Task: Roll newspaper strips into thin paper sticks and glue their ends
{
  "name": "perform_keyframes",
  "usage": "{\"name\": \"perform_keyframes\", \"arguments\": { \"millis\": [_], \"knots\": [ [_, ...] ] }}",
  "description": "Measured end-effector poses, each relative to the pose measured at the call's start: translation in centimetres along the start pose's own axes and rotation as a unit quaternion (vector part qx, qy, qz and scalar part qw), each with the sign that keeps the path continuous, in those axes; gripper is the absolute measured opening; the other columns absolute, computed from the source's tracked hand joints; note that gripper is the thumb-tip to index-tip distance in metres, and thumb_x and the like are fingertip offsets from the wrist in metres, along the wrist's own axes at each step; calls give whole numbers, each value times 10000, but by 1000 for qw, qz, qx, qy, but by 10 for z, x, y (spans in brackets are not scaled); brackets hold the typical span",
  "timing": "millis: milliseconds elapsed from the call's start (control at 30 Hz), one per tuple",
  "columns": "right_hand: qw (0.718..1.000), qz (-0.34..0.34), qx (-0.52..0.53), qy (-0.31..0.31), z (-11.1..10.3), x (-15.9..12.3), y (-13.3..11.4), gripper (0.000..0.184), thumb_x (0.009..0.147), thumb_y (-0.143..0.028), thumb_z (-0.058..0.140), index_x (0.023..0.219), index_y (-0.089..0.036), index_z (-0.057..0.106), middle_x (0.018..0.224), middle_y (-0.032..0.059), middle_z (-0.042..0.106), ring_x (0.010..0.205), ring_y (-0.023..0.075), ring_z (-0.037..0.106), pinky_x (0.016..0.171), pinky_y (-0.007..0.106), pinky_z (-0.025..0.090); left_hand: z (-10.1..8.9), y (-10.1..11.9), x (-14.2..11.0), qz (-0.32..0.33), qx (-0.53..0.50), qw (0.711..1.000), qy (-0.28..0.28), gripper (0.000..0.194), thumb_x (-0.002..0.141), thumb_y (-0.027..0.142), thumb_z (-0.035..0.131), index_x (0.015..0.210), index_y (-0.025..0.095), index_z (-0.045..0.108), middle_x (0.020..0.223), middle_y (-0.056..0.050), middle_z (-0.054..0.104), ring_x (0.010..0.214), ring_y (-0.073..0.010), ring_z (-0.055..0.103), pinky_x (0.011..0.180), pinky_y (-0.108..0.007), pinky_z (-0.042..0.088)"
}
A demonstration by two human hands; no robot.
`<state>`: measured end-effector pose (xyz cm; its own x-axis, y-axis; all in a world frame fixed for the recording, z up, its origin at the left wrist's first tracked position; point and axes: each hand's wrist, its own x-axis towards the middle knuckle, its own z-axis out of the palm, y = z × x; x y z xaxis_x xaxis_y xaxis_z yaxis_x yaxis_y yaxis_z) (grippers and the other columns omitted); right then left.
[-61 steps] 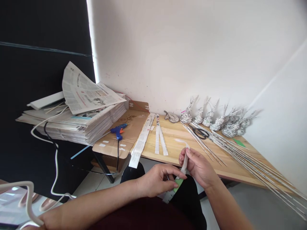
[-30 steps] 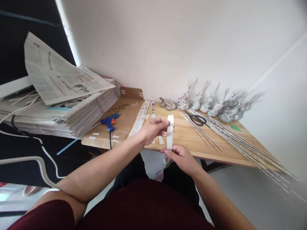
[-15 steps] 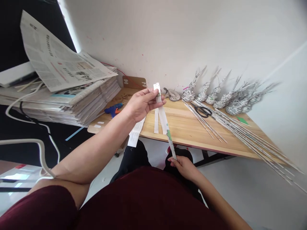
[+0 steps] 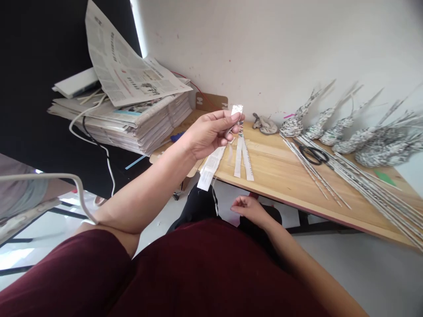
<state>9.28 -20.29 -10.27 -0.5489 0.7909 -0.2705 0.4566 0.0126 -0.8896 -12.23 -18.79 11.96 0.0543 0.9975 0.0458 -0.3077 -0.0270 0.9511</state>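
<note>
My left hand is raised over the front of the table, thumb and fingers pinching the top end of a white paper strip. Below it two narrow paper strips spread apart; I cannot tell whether they hang from the hand or lie on the wood. A wider piece of white paper sticks out past the table edge under my left wrist. My right hand is over my lap, fingers loosely curled with nothing visible in them. A thin pale strip hangs near my left knee.
At the left stands a tall newspaper stack with a loose sheet on top. Black scissors lie among rolled paper sticks. Several woven paper pieces line the wall. A white cable passes by my left arm.
The strip stretched between both hands has left my right hand, which is a little higher. My left hand still pinches paper. The view has turned left.
</note>
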Motion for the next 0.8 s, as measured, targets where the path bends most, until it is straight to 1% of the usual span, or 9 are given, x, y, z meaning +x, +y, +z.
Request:
{"name": "perform_keyframes", "arguments": {
  "millis": [67, 200, 300, 400, 467, 533, 600, 700, 800],
  "knots": [
    [999, -6, 43, 0, 13, 22, -6, 292, 682, -335, 691, 918, -166, 659, 764, 5, 610, 682, 117, 540, 652, 252, 427, -5, 10, -11, -7, 8, 1000, 10, 159, 806, 265, 646, 897, 137, 618, 649, 34, 583, 451, -22, 540, 359, -96, 333],
    [984, -41, 150, -91, 40, 42, -39, 580, 662, -326, 733, 1206, -218, 563, 774, -30, 560, 667, 86, 502, 620, 220, 400, -13, 29, -32, 8, 24, 1000, -11, 114, 861, 242, 568, 866, 138, 615, 608, 47, 540, 369, 10, 453, 319, -72, 208],
    [971, -56, 202, -115, 59, 42, -70, 469, 662, -384, 738, 1078, -190, 637, 729, -26, 554, 610, 76, 468, 534, 201, 350, -18, 35, -42, 11, 46, 999, -4, 136, 890, 231, 515, 871, 144, 618, 594, 46, 525, 369, 10, 448, 339, -63, 213],
    [967, -49, 233, -87, 73, 45, -79, 364, 684, -441, 706, 892, -143, 690, 697, 9, 593, 576, 81, 473, 495, 206, 333, -23, 32, -46, 3, 45, 999, -1, 129, 874, 248, 547, 856, 143, 618, 595, 42, 522, 373, 3, 454, 333, -73, 229],
    [976, -39, 206, -66, 74, 50, -65, 344, 687, -454, 694, 803, -130, 698, 692, 32, 627, 584, 92, 506, 515, 214, 363, -26, 29, -46, 8, 31, 999, -10, 124, 850, 260, 585, 833, 141, 616, 592, 39, 521, 366, -1, 448, 311, -84, 224],
    [991, -18, 133, -24, 65, 56, -37, 324, 689, -445, 687, 793, -139, 705, 700, 41, 658, 614, 111, 550, 554, 227, 404, -28, 27, -47, 13, 31, 999, -5, 128, 835, 271, 604, 825, 144, 617, 586, 36, 521, 367, -8, 454, 300, -87, 228],
    [994, 56, 70, 69, 46, 59, -1, 313, 709, -440, 657, 826, -153, 709, 749, 49, 684, 665, 136, 594, 595, 245, 441, -29, 26, -48, 13, 43, 999, 7, 130, 837, 278, 599, 837, 151, 624, 582, 33, 526, 380, -18, 472, 303, -85, 240],
    [981, 128, 38, 142, 11, 53, 49, 327, 766, -354, 591, 992, -134, 677, 876, 109, 694, 727, 174, 633, 635, 288, 468, -31, 25, -51, 10, 50, 999, 2, 123, 844, 271, 584, 843, 159, 636, 588, 28, 533, 397, -26, 477, 308, -87, 248],
    [969, 174, 7, 174, -15, 39, 81, 472, 697, -185, 636, 1163, -122, 599, 955, 144, 694, 824, 203, 648, 709, 308, 468, -31, 23, -52, 8, 25, 999, -25, 110, 845, 243, 580, 815, 155, 638, 595, 28, 525, 391, -17, 456, 308, -95, 246]
  ]
}}
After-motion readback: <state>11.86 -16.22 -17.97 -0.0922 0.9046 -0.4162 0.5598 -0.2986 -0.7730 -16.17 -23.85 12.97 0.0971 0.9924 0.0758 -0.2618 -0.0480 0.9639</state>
